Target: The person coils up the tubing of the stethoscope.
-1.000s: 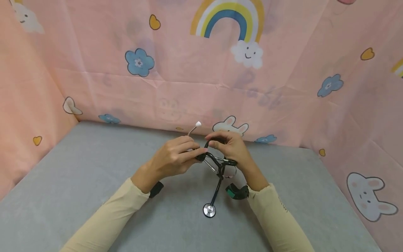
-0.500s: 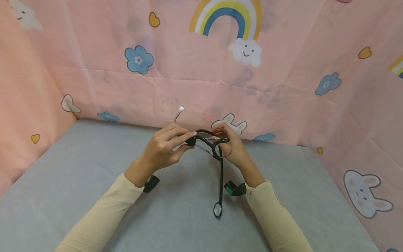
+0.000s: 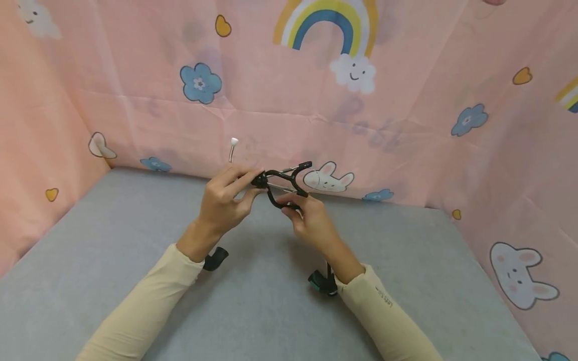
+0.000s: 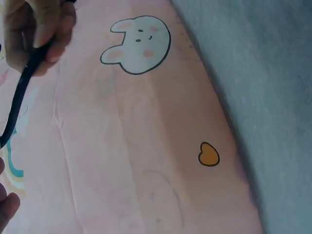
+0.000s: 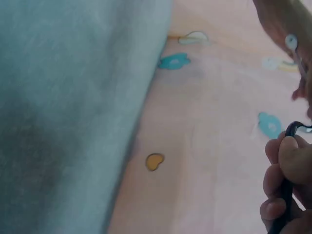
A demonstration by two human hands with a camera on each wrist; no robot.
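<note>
A black stethoscope (image 3: 259, 179) is held up over the table between both hands. My left hand (image 3: 226, 198) pinches its bunched black part between thumb and fingers. One metal ear tube with a white ear tip (image 3: 234, 142) sticks up behind that hand. To the right, the forked black tubing and thin metal tubes stretch out. Lower down, my right hand (image 3: 313, 220) grips a loop of the tubing; in the right wrist view the fingers curl round the black tube (image 5: 285, 195). The hanging end passes behind my right wrist, where the chest piece is mostly hidden.
Beneath the hands lies a grey tabletop (image 3: 262, 301). A pink printed curtain (image 3: 271, 100) rises along its back and both sides. Each wrist wears a black camera mount, one by the left sleeve (image 3: 149, 301) and one by the right.
Both hands have risen and the left has shifted left with the stethoscope. The forked tubing now points right, the right hand has moved below it, and the chest piece has swung behind the right wrist.
</note>
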